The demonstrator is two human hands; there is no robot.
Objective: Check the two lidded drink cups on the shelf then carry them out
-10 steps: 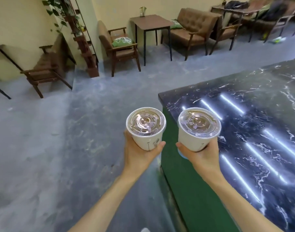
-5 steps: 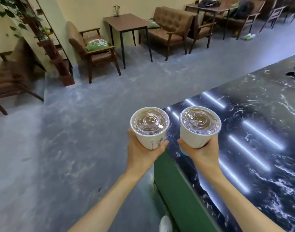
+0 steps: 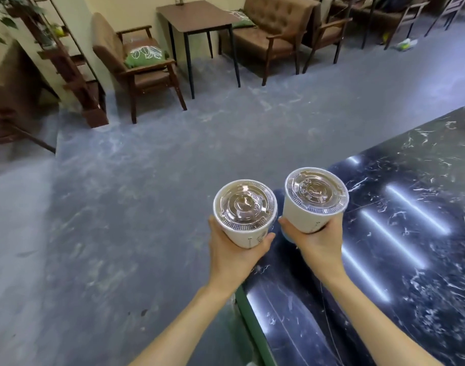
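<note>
I hold two white paper cups with clear plastic lids, one in each hand, upright at chest height. My left hand (image 3: 232, 256) grips the left cup (image 3: 245, 207) from below and behind. My right hand (image 3: 316, 243) grips the right cup (image 3: 316, 192), which sits slightly higher and farther forward. The cups are close but apart. Both hover over the near corner of a black marble counter (image 3: 411, 233). Brown drink shows through the lids.
The counter with a green side panel (image 3: 255, 336) runs along my right. Grey concrete floor (image 3: 120, 207) spreads ahead and left. Beyond stand a wooden armchair (image 3: 139, 64), a small dark table (image 3: 197, 19), a brown sofa (image 3: 276, 27) and a plant ladder shelf (image 3: 67, 64).
The view has advanced along the counter and turned right; the furniture has drifted left. Both cups stay gripped, with the right cup now a little higher than the left.
</note>
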